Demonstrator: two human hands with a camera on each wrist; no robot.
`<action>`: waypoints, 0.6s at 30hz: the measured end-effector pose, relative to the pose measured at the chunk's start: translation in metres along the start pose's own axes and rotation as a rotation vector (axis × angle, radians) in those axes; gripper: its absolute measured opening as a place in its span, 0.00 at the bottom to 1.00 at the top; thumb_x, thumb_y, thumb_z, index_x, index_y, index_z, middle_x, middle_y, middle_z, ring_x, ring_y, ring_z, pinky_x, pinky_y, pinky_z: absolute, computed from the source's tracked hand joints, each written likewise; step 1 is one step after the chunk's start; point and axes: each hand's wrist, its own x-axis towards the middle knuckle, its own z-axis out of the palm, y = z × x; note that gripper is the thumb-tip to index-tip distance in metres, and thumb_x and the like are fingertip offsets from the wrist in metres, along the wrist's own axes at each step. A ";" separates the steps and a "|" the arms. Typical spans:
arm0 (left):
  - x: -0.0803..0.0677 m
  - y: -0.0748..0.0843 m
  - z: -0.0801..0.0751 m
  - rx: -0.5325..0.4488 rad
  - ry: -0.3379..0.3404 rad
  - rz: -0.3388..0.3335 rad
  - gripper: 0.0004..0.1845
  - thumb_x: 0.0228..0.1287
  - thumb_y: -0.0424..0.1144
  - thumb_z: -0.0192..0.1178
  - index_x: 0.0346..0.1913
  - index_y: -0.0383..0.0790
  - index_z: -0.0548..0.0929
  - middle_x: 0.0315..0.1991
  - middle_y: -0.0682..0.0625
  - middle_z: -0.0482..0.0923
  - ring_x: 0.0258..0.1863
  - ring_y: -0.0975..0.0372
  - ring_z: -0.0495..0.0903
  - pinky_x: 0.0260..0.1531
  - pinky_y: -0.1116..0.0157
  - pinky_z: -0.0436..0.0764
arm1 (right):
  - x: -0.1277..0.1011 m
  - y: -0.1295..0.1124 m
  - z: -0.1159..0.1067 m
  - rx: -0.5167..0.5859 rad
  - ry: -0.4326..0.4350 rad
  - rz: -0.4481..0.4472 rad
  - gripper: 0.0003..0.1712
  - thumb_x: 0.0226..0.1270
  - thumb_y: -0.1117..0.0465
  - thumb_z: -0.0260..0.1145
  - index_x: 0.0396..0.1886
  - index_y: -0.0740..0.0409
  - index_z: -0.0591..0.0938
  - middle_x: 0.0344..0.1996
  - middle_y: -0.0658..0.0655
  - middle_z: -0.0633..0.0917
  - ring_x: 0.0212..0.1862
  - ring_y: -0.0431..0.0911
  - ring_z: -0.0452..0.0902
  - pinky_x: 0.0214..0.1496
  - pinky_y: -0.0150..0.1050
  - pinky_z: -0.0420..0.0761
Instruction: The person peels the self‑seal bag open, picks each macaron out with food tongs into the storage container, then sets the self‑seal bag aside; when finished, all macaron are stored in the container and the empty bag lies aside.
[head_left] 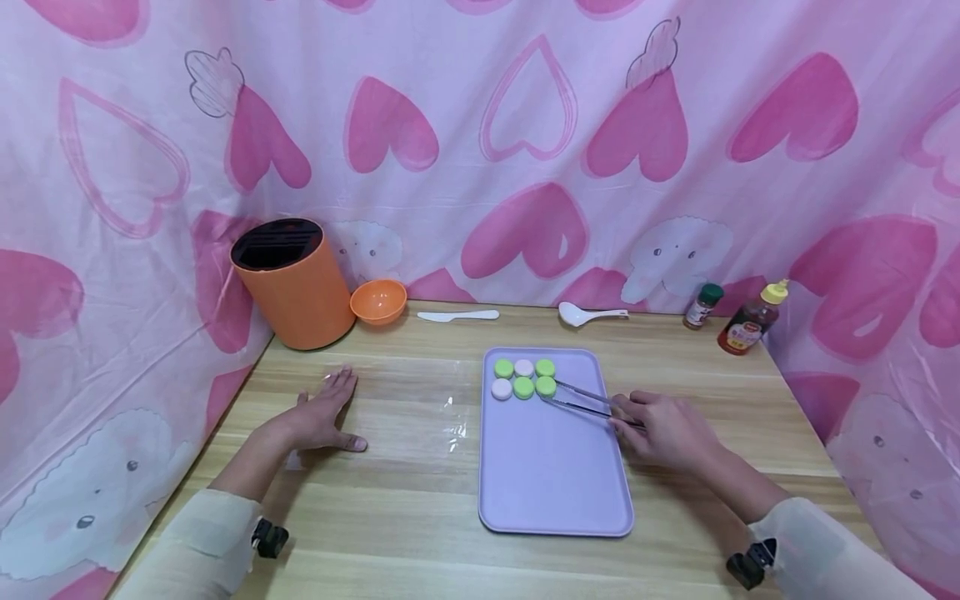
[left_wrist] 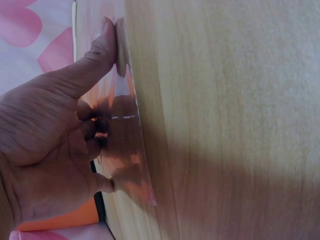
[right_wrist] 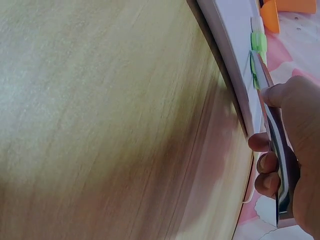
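Observation:
My right hand (head_left: 667,429) grips a pair of metal tongs (right_wrist: 281,155) at the right side of a lilac tray (head_left: 555,475). The tong tips are spread, one on either side of a green disc (head_left: 546,387) at the right end of the front row. Several small round discs, green and pale pinkish-white, sit in two rows near the tray's far left corner. My left hand (head_left: 322,421) rests with fingers and thumb extended on a clear, glossy sheet (left_wrist: 122,107) lying on the wooden table.
Along the back stand an orange knife block (head_left: 300,292), an orange bowl (head_left: 378,302), a white knife (head_left: 458,315), a white spoon (head_left: 581,315), a green-capped jar (head_left: 702,307) and a yellow-topped sauce bottle (head_left: 750,321). A heart-patterned curtain (head_left: 420,208) encloses the table (head_left: 375,533).

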 end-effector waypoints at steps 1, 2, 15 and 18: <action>0.000 0.000 0.000 -0.001 0.001 0.004 0.76 0.60 0.65 0.80 0.89 0.28 0.39 0.91 0.29 0.27 0.90 0.32 0.27 0.77 0.17 0.33 | 0.000 0.000 0.000 -0.002 -0.002 0.002 0.22 0.74 0.47 0.77 0.62 0.50 0.92 0.32 0.45 0.86 0.23 0.34 0.67 0.23 0.30 0.66; 0.000 0.000 -0.001 -0.003 0.000 0.005 0.76 0.59 0.65 0.80 0.89 0.27 0.39 0.91 0.29 0.27 0.90 0.32 0.27 0.76 0.17 0.32 | 0.000 -0.001 0.000 -0.005 -0.003 0.002 0.22 0.74 0.47 0.77 0.62 0.50 0.92 0.32 0.45 0.85 0.23 0.34 0.67 0.23 0.30 0.66; -0.001 0.001 -0.002 0.005 -0.007 0.001 0.77 0.59 0.65 0.80 0.89 0.28 0.38 0.91 0.30 0.26 0.90 0.32 0.27 0.77 0.18 0.32 | 0.000 -0.004 -0.002 0.003 -0.031 0.022 0.23 0.76 0.46 0.76 0.63 0.51 0.91 0.31 0.45 0.83 0.26 0.35 0.68 0.28 0.32 0.69; 0.000 0.002 -0.002 0.014 -0.007 -0.006 0.76 0.60 0.64 0.80 0.89 0.28 0.38 0.91 0.30 0.26 0.90 0.32 0.27 0.77 0.18 0.33 | -0.002 -0.003 -0.003 -0.003 -0.044 0.044 0.25 0.75 0.45 0.77 0.65 0.51 0.90 0.28 0.43 0.79 0.26 0.36 0.68 0.28 0.32 0.68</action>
